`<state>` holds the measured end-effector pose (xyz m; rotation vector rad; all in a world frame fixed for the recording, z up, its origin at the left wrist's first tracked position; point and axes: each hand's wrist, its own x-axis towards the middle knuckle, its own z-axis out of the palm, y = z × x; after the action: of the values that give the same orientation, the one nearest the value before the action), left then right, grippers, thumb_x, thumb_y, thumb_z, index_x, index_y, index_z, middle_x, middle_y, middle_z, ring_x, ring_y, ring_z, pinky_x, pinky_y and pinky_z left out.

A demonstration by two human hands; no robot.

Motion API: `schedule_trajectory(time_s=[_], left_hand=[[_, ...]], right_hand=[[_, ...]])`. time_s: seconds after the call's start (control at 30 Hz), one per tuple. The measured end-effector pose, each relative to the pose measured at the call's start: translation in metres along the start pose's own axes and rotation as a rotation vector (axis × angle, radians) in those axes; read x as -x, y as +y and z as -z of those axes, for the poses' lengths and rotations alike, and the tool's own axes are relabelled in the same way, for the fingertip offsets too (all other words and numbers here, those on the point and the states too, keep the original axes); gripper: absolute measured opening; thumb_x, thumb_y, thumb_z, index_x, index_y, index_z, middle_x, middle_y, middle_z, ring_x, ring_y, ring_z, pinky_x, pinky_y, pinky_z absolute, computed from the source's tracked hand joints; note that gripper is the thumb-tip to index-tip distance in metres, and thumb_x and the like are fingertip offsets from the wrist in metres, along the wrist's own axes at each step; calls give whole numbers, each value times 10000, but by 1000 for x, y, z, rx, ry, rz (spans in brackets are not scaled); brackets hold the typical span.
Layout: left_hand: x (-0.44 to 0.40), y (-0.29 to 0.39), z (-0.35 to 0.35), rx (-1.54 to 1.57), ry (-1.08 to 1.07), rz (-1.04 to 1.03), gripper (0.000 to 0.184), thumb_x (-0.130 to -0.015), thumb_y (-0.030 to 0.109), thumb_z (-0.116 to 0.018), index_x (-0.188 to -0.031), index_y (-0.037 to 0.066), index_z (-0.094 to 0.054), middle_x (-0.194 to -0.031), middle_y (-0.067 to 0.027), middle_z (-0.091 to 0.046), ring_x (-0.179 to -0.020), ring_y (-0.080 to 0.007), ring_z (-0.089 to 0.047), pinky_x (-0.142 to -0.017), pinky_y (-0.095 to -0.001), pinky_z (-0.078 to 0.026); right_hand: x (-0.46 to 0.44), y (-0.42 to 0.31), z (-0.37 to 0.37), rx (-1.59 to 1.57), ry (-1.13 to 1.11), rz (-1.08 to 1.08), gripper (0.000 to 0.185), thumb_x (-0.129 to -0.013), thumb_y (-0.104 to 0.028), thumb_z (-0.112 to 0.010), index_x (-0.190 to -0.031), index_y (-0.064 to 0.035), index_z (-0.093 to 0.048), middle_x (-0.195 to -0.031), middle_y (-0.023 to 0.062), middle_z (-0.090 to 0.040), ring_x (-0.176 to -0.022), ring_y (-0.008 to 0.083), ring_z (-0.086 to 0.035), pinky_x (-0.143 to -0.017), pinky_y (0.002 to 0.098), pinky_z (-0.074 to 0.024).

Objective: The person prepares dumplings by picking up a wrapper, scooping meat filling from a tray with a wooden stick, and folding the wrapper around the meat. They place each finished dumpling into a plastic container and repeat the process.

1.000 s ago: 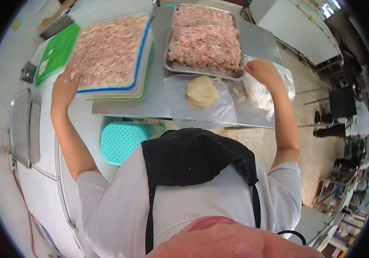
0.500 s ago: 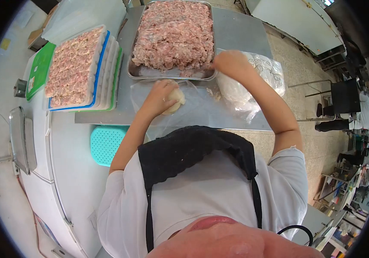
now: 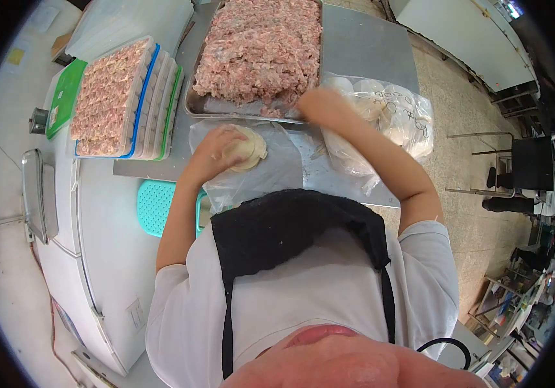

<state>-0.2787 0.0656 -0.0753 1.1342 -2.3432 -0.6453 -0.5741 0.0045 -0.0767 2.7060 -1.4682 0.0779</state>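
Observation:
My left hand [image 3: 216,152] curls around a small stack of round, pale dough wrappers [image 3: 255,150], resting over a clear plastic sheet [image 3: 280,171] on the metal table. At the front right corner of a metal tray [image 3: 225,115] is my right hand [image 3: 319,107], smeared by motion, so its fingers cannot be made out. Pink minced meat [image 3: 258,52] is heaped in the tray, with its near strip thinly covered. Just right of that hand lies a clear plastic bag [image 3: 413,123] with handwriting on it and pale round things inside.
At the left, stacked trays with blue and green edges [image 3: 151,97] carry a top layer of filled portions. A green lid [image 3: 65,97] leans beside them. Below the table edge sits a turquoise perforated basket [image 3: 156,207]. A person's legs and a chair [image 3: 533,161] appear at far right.
My left hand has shifted left, and more of the wrappers shows beside it. My right hand has moved left and slightly down along the tray's edge. The view has tilted a little.

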Motion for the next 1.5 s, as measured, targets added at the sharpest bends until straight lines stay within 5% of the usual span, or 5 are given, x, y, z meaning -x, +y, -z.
schedule_trajectory(time_s=[0.3,0.53,0.7,0.83,1.5], left_hand=[[-8,-31,9,208,-260,123,208,-805,154,-688,-993,70,-658,-993,-124,-625,-1007,-342,-569,-891,-405,-452],[-16,-41,16,160,3,-134,213,-822,200,-675,-961,40,-652,-972,-138,-627,-940,-338,-589,-834,-403,-469],[-18,-57,9,147,-318,-291,321,-737,194,-730,-1010,81,-606,-1093,-133,-580,-1075,-341,-512,-915,-418,-427],[-16,-52,10,113,-317,-322,367,-698,191,-750,-1016,99,-592,-1131,-112,-550,-1095,-330,-489,-926,-409,-416],[-12,-47,0,59,-227,-342,194,-767,173,-685,-916,69,-615,-886,-100,-592,-898,-304,-567,-817,-396,-452]], right_hand=[[-10,4,-9,21,71,-83,149,-734,-122,-568,-696,-42,-688,-708,158,-669,-684,304,-680,-577,415,-536],[0,-17,25,138,-33,-86,141,-759,-143,-579,-716,-70,-692,-716,145,-662,-702,310,-676,-582,425,-532],[3,-37,5,35,-60,-164,165,-790,-160,-567,-719,-74,-688,-728,134,-664,-707,317,-670,-593,431,-528],[-4,-43,43,52,-251,-245,179,-807,-161,-552,-732,-67,-685,-727,140,-659,-726,317,-666,-623,432,-526],[-8,-32,36,70,-113,-221,146,-762,-150,-572,-717,-68,-684,-742,146,-667,-722,315,-674,-613,419,-534]])
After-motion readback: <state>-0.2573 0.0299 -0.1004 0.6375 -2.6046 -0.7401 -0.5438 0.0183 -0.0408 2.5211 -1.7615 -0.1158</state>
